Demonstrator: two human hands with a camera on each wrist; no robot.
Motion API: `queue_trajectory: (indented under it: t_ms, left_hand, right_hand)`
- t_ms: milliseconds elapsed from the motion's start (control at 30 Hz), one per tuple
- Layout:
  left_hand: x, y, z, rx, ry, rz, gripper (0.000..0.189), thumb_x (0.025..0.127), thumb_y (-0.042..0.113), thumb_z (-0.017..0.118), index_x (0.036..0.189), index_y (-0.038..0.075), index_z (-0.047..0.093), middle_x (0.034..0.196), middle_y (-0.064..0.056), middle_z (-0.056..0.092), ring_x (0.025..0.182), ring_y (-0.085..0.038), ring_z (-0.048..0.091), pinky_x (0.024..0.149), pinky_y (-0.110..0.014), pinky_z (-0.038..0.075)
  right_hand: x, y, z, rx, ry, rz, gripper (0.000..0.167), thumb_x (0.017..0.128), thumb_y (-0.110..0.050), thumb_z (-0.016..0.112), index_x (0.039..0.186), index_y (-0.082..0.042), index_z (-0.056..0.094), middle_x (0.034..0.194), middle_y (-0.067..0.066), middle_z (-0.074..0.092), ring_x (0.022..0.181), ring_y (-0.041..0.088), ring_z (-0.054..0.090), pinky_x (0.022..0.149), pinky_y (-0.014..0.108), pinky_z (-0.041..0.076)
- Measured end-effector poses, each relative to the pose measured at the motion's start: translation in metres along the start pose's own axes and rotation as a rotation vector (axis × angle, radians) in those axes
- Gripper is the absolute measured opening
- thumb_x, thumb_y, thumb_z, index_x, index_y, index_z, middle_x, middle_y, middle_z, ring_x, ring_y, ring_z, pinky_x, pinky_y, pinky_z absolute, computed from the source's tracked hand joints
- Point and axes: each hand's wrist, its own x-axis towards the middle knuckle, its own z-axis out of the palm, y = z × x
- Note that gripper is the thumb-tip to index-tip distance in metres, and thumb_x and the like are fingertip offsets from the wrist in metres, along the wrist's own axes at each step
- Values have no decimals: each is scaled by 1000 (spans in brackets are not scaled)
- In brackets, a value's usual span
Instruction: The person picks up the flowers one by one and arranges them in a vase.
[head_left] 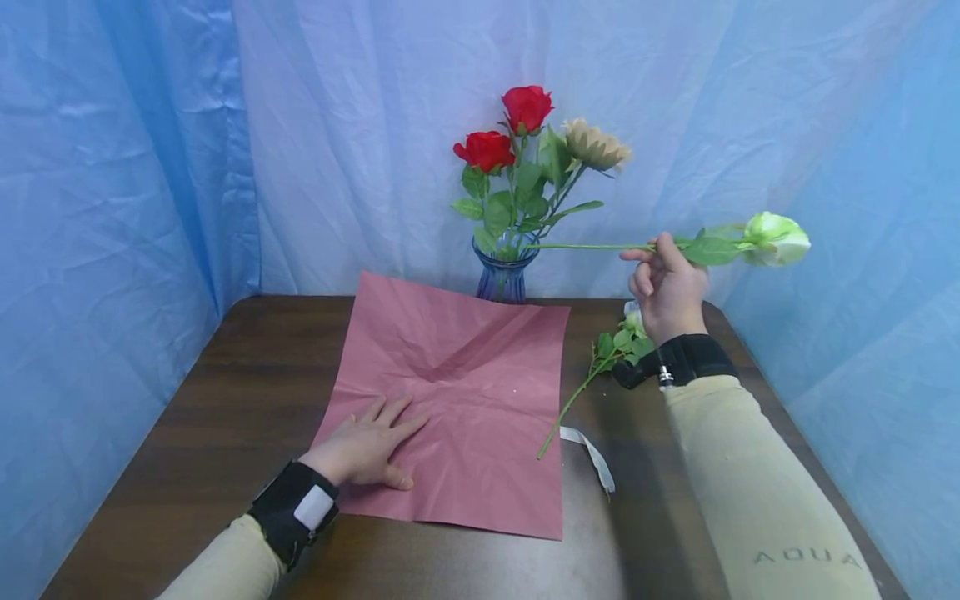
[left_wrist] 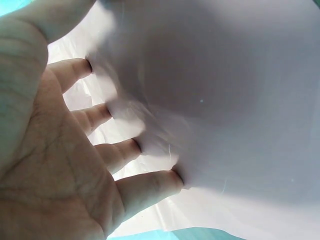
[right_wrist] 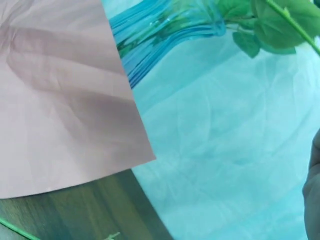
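Note:
My left hand (head_left: 367, 450) rests with spread fingers on a creased pink sheet of wrapping paper (head_left: 495, 467). Seen from the left wrist, its fingertips (left_wrist: 132, 145) press onto the paper. Up at the back right, my right hand (head_left: 671, 287) pinches the stem of a white-green rose (head_left: 776, 240). That rose is held sideways above the table, bloom to the right and bare stem pointing left across the vase mouth. Only an edge of the right hand (right_wrist: 312, 190) shows in its wrist view, with green stem (right_wrist: 292, 22) at the top corner.
A blue glass vase (head_left: 502, 282) at the back edge holds two red roses (head_left: 527, 108) and a beige flower (head_left: 596, 146). Another white rose (head_left: 622, 343) lies right of the paper, its stem end overlapping it. A white ribbon (head_left: 596, 458) pokes out beside it. Blue curtains enclose the table.

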Motion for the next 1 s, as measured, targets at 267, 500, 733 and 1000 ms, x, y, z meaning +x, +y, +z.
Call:
queue_trajectory:
  t_ms: [267,500,733,1000]
  left_hand:
    - [2,-1,2,-18,1,-9,95,82,54,80,161,31,33,171,-11,14,154,-48,10,110,-79,20]
    - [2,-1,2,-10,-4,-10,95,82,54,80,161,30,33,171,-11,14,154,-48,11,110,-79,21]
    - [4,-3,4,7,-7,-15,95,83,55,79,161,31,32,171,-11,13,154,-48,12,110,-79,21]
    - [5,-4,4,13,2,-7,94,83,56,79,161,31,32,171,-10,14,153,-47,13,109,-79,22]
  right_hand:
    - [4,0,13,-169,12,-26,27,102,-24,64,97,2,57,75,19,74,35,14,37,39,29,24]
    - [10,3,27,-432,-46,-54,20,105,-23,60,99,-3,60,70,12,74,36,14,37,39,28,24]
    - [15,8,43,-622,-61,-37,29,105,-27,58,91,-1,56,61,7,66,35,13,32,40,29,21]
    - [15,13,56,-668,-38,29,31,104,-29,60,98,1,57,54,4,60,33,11,34,37,27,24]
